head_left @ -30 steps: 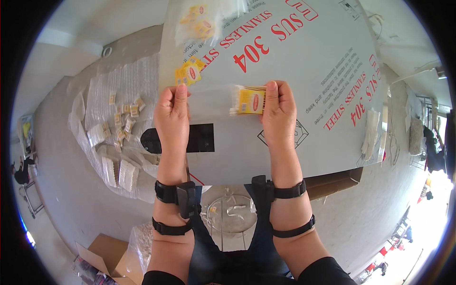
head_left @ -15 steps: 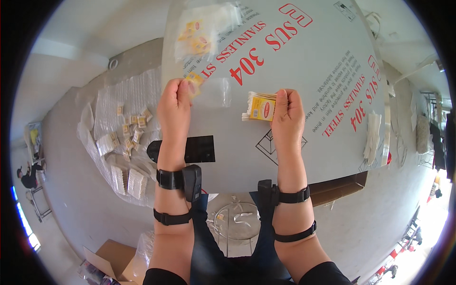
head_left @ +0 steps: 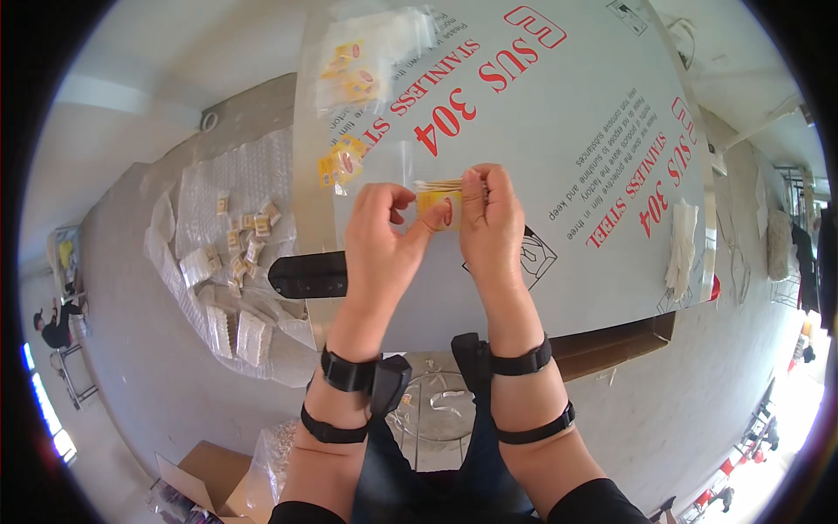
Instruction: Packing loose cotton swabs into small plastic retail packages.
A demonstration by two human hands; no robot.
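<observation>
A bundle of cotton swabs (head_left: 439, 185) with a yellow label (head_left: 429, 202) across its front is pinched between the thumb and fingers of my right hand (head_left: 493, 214). The white tips point left. My left hand (head_left: 382, 231) comes in from that side, its thumb lying against the label and its other fingers bent but apart from the thumb. Small yellow labels (head_left: 340, 164) lie on the film-covered steel sheet (head_left: 602, 288) beyond my left hand, beside a clear plastic bag (head_left: 400, 160). My fingers hide the swabs' right ends.
More clear bags with yellow labels (head_left: 356, 80) lie at the far left. A black flat object (head_left: 305, 276) juts over the left edge. White strips (head_left: 683, 253) rest at the right. Bubble wrap (head_left: 196, 162) beside the sheet holds several swab bundles (head_left: 253, 339). A cardboard box (head_left: 209, 476) stands lower left.
My left hand has left the small yellow label and moved right and nearer to the swab bundle. My right hand has shifted left, carrying the bundle.
</observation>
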